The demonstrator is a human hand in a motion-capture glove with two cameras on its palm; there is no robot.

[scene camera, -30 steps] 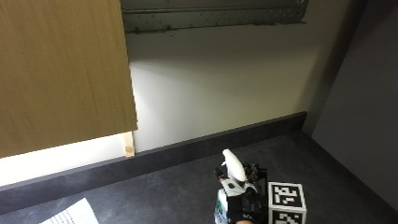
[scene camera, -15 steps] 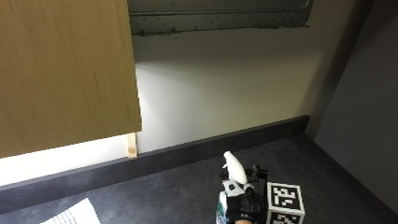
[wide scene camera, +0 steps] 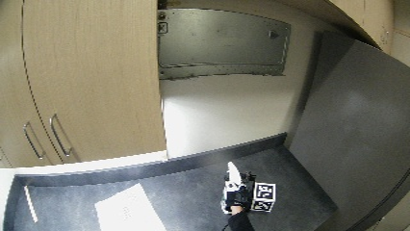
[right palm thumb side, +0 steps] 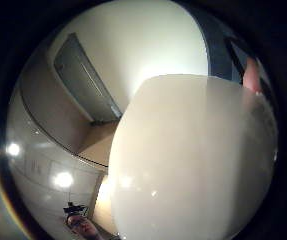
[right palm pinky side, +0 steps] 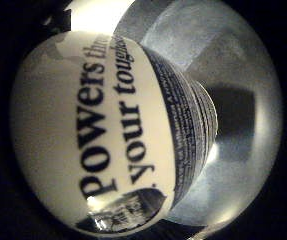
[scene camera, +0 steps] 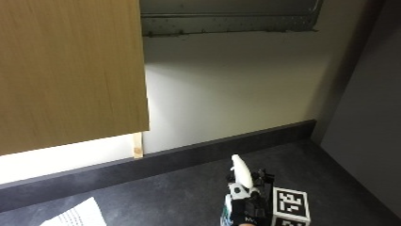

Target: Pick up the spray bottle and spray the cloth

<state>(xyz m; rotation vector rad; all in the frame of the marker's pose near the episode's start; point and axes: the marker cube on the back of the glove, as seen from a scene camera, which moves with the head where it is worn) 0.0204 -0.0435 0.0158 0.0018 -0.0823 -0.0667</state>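
Observation:
A spray bottle [scene camera: 239,172] with a white trigger head stands upright above the dark countertop [scene camera: 175,197], and my gloved right hand [scene camera: 248,210] grips it just below the head. Its white body [right palm thumb side: 193,160] fills the thumb side palm view. Its printed label [right palm pinky side: 103,135] fills the little finger side palm view. In the wide outside view the bottle [wide scene camera: 230,183] and my hand [wide scene camera: 237,203] are right of the counter's middle. A white cloth [wide scene camera: 127,210] lies flat on the counter to the left, apart from the bottle; only its corner [scene camera: 76,217] shows in the outside view.
A wooden cabinet door [scene camera: 69,70] hangs over the counter's left part. A white back wall [scene camera: 225,89] rises above a dark upstand [scene camera: 188,155], and a dark panel [wide scene camera: 346,125] closes off the right side. A metal plate [wide scene camera: 221,41] sits high on the wall.
The outside camera has shifted a little, sliding the cabinet edge to the right in the picture. The bottle stays upright in my hand at about the same spot.

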